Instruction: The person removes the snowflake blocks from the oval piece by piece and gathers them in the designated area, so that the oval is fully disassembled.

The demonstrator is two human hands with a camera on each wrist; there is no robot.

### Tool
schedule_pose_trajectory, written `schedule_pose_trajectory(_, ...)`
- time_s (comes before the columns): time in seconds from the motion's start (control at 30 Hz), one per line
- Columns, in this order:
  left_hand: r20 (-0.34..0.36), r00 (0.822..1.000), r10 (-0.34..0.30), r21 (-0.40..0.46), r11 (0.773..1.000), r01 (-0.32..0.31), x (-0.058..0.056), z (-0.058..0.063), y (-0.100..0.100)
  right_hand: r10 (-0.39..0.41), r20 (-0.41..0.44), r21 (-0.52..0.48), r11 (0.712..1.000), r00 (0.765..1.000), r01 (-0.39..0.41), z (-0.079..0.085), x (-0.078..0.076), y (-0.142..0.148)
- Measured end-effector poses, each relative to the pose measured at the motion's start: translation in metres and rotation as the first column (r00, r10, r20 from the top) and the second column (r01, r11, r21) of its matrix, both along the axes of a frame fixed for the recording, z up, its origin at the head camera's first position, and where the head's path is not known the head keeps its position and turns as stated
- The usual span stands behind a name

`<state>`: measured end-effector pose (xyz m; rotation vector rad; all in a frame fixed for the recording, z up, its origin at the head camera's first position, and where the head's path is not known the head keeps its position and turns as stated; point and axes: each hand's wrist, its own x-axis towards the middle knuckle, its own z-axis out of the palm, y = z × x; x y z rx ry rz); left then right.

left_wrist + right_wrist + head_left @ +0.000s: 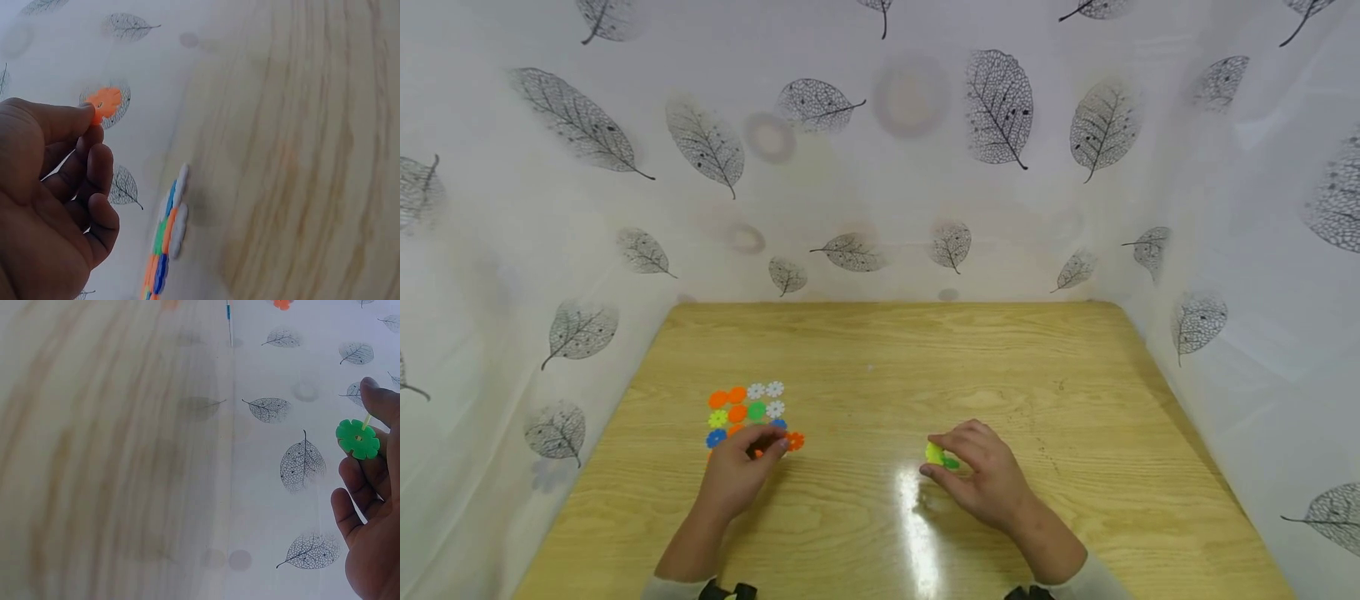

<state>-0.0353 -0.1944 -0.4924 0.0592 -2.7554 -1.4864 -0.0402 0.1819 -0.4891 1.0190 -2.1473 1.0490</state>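
My left hand (739, 473) pinches an orange flower-shaped disc (795, 441) between thumb and index finger, at the near right corner of the other discs. In the left wrist view the notched petals of this orange disc (109, 102) stick out past the fingertips. Off to the right, my right hand (992, 477) is raised over the table, gripping a yellow flower disc (934, 452) by its edges between thumb and fingers. A green disc (952, 463) is joined to the yellow one at an angle. From the right wrist, the green disc (358, 439) faces the camera and the yellow one shows edge-on.
Several flower discs, among them white (774, 389), green (756, 410) and blue (716, 437) ones, lie in rows on the wooden table (865, 358); my left hand covers part of them. A pale leaf-print sheet (865, 192) surrounds the table's back and sides.
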Motion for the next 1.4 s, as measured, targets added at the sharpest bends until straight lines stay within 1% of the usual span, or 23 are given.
schedule_pose_trajectory(0.27, 0.005, 1.0, 0.021, -0.004, 1.0, -0.021, 0.004, -0.006, -0.014, -0.014, 0.003, 0.013, 1.0, 1.0, 0.014, 0.0, 0.0, 0.0)
schedule_pose_trajectory(0.37, 0.019, 0.999, 0.039, -0.029, 0.999, -0.039, 0.005, -0.007, -0.02, -0.017, 0.003, 0.019, 1.0, 1.0, 0.017, 0.0, 0.0, 0.001)
schedule_pose_trajectory(0.43, 0.029, 0.998, 0.053, -0.061, 0.997, -0.052, 0.005, -0.007, -0.023, -0.018, 0.002, 0.02, 1.0, 1.0, 0.018, 0.0, 0.0, 0.001)
schedule_pose_trajectory(0.6, 0.078, 0.994, 0.08, -0.103, 0.992, -0.072, 0.008, -0.006, -0.032, -0.013, 0.005, 0.014, 1.0, 1.0, 0.013, 0.001, -0.001, 0.002)
schedule_pose_trajectory(0.8, 0.127, 0.988, 0.089, -0.118, 0.99, -0.074, 0.012, -0.009, -0.042, -0.009, 0.008, 0.012, 1.0, 1.0, 0.009, 0.001, -0.001, 0.002)
schedule_pose_trajectory(1.03, 0.166, 0.981, 0.104, -0.197, 0.978, -0.071, 0.017, -0.009, -0.05, -0.016, 0.011, 0.023, 1.0, 1.0, 0.016, 0.001, -0.001, 0.003)
schedule_pose_trajectory(1.27, 0.219, 0.971, 0.1, -0.21, 0.976, -0.054, 0.019, -0.007, -0.059, -0.018, 0.02, 0.024, 1.0, 1.0, 0.018, 0.003, -0.001, 0.003)
schedule_pose_trajectory(1.4, 0.231, 0.966, 0.116, -0.218, 0.974, -0.065, 0.021, -0.006, -0.062, -0.017, 0.039, 0.027, 1.0, 0.999, 0.016, 0.004, 0.0, 0.003)
